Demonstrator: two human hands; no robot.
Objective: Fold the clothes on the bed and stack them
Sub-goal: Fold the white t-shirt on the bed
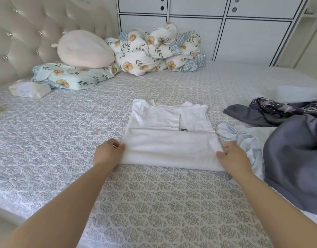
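Left hand [107, 152] and right hand [233, 155] are each pinching an end of the white shirt's [169, 138] folded lower edge, frame centre.

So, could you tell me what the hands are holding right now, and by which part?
Both hold the white T-shirt: the left hand pinches the left end of its folded-up lower part, the right hand the right end.

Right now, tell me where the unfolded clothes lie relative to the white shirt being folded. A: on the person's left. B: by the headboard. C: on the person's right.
C: the grey and patterned pile of clothes lies right of the white shirt, beside the right hand.
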